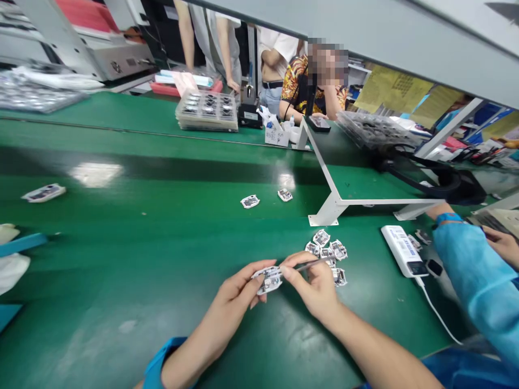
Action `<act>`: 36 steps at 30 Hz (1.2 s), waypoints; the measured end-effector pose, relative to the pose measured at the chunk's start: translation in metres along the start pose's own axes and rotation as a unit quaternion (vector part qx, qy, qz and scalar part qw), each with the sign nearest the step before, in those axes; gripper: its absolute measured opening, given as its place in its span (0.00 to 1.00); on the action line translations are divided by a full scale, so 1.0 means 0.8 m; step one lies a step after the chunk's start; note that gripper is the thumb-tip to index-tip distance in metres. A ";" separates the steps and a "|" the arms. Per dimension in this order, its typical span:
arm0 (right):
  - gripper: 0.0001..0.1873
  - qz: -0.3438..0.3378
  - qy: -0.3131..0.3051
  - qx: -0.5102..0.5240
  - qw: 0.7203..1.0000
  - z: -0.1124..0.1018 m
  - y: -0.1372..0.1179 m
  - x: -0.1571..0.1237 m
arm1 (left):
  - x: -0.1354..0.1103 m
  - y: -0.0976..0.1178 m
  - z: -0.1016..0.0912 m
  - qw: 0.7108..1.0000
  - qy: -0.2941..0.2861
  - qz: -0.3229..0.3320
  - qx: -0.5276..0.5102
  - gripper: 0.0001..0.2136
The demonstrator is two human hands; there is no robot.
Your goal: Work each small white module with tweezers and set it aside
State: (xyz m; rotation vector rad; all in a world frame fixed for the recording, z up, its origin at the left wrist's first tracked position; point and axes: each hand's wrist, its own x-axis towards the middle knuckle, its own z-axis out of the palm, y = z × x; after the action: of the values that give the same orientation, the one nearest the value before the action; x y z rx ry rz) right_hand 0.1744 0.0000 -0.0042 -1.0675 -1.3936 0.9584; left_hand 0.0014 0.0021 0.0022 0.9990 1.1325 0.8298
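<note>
My left hand (237, 300) pinches a small white labelled piece (267, 280) with dark patches on it. My right hand (314, 286) grips slim metal tweezers (312, 265), their tip reaching toward that piece. Just beyond my right hand lies a loose heap of similar pieces (324, 249) on the green bench mat (133, 259). Two more pieces (250, 201) lie farther out, and another (44, 192) sits at the far left.
A white power bank (401, 250) with a cable lies to the right, beside a co-worker's blue-sleeved arm (478, 275). A white metal stand (328, 202) rises over the bench. Stacked trays (206, 111) and standing people are at the back.
</note>
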 end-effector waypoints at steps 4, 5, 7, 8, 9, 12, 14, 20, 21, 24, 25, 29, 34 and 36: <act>0.04 0.068 -0.001 0.035 0.997 0.000 0.000 0.003 | 0.000 0.002 -0.002 1.000 -0.011 -0.010 0.004 0.18; 0.05 0.085 0.001 0.045 0.995 0.000 0.000 0.004 | 0.000 0.002 -0.002 1.000 -0.015 -0.014 0.003 0.18; 0.06 0.110 0.001 0.062 0.992 0.000 0.001 0.006 | 0.001 0.002 -0.003 0.999 -0.018 -0.027 -0.010 0.18; 0.06 0.115 0.004 0.068 0.991 0.000 0.001 0.006 | 0.001 0.002 -0.003 0.999 -0.018 -0.034 -0.021 0.18; 0.06 0.115 0.010 0.072 0.991 0.000 0.002 0.006 | 0.001 0.002 -0.003 0.998 -0.018 -0.042 -0.033 0.18; 0.03 0.085 0.030 0.085 0.992 0.001 0.005 0.004 | 0.001 0.003 -0.003 0.996 -0.016 -0.063 -0.067 0.18; 0.02 0.058 0.028 0.092 0.994 0.002 0.006 0.002 | 0.000 0.005 -0.002 0.993 -0.015 -0.075 -0.087 0.18; 0.03 -0.044 0.004 0.050 0.998 0.002 0.003 0.000 | 0.000 0.009 -0.002 0.991 -0.020 -0.086 -0.103 0.19; 0.03 -0.059 0.000 0.042 0.997 0.002 0.002 0.000 | 0.000 0.009 -0.002 0.992 -0.019 -0.080 -0.095 0.19; 0.02 -0.044 0.001 0.042 0.998 0.000 0.000 0.001 | 0.003 0.007 -0.003 0.997 -0.013 -0.049 -0.050 0.19; 0.01 -0.024 0.006 0.048 0.999 0.000 0.000 0.001 | 0.003 0.006 -0.004 0.999 -0.010 -0.035 -0.032 0.19; 0.03 0.066 0.021 0.062 0.996 -0.001 0.002 0.003 | 0.003 0.001 -0.005 0.999 -0.009 0.019 0.041 0.19; 0.05 0.125 0.022 0.101 0.987 0.001 0.004 0.006 | 0.002 -0.003 -0.006 0.992 -0.025 0.054 0.110 0.19; 0.06 0.134 0.023 0.118 0.984 0.001 0.004 0.008 | 0.002 -0.004 -0.006 0.990 -0.028 0.062 0.121 0.19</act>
State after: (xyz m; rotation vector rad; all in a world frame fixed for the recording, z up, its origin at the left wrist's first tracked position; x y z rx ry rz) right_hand 0.1737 0.0069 -0.0058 -1.1060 -1.0826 1.2530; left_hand -0.0024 0.0032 -0.0014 1.2973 1.1505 0.7681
